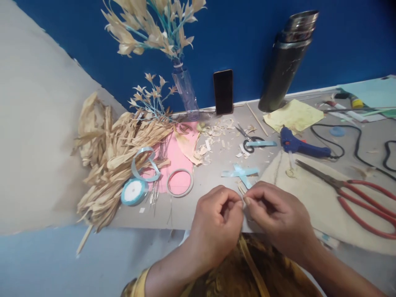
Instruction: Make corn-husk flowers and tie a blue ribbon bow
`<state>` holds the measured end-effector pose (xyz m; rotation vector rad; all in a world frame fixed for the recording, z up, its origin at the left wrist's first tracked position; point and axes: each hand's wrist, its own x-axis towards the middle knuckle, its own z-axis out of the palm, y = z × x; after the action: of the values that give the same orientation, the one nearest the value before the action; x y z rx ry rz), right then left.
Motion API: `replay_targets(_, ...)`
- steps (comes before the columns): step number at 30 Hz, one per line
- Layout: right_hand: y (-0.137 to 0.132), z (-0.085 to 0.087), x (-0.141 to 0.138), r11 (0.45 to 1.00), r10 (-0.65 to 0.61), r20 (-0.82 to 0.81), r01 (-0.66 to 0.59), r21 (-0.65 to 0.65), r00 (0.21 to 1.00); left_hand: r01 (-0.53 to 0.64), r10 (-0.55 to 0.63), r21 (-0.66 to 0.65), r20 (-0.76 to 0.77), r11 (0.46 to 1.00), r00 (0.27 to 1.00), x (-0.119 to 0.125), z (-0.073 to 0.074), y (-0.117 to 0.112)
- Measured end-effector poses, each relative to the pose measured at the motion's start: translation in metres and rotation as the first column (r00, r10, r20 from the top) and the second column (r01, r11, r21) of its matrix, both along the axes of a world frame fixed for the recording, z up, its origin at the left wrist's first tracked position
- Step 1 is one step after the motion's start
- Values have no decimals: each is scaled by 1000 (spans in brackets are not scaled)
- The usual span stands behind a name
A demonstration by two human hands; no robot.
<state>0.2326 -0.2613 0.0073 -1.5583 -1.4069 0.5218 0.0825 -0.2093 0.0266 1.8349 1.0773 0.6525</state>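
Observation:
My left hand (219,218) and my right hand (276,216) meet near the table's front edge, thumbs and forefingers pinched together almost tip to tip. What they pinch is too small to make out. A thin pale strip (241,188) shows just beyond the fingertips; I cannot tell whether it is held. Behind the hands lie crossed pieces of light blue ribbon (240,172). Right of my right hand, large red-handled scissors (349,187) rest on a cream cloth (287,173), beside a blue glue gun (300,144).
Dried corn husks (108,165) heap at the left beside a ribbon roll (134,192), a tape ring (180,182) and pink paper (182,152). Small scissors (252,140) lie mid-table. At the back stand a bottle with husk flowers (187,90), a phone (223,91) and a dark flask (283,66).

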Motion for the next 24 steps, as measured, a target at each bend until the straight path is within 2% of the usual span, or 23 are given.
replay_targets(4, -2, -8, -5, 980, -2, 239, -46, 195, 971, 30, -24, 86, -76, 996, 997, -2, -3, 2)
replay_targets(7, -3, -13, -6, 971, -10, 345, -74, 229, 938, 54, -46, 87, -97, 995, 994, -4, -3, 3)
replay_targets(12, -4, -18, -6, 967, -19, 434, -94, 237, 901, 78, -71, 72, -91, 994, 993, -4, -3, 4)
replay_targets(15, -2, -19, -8, 958, -45, 422, -81, 277, 906, 49, -45, 61, -65, 997, 997, -2, -5, 5)
replay_targets(18, -1, -18, -10, 950, -59, 342, -53, 309, 938, 10, -10, 10, -24, 1000, 1000, 0, -7, 5)
replay_targets(21, 0, -17, -10, 956, -59, 276, -26, 293, 959, 19, -19, -78, 2, 997, 1000, 0, -7, 6)
replay_targets(24, -1, -18, -10, 959, -58, 267, -20, 283, 962, 32, -33, -107, -2, 994, 999, -1, -6, 8)
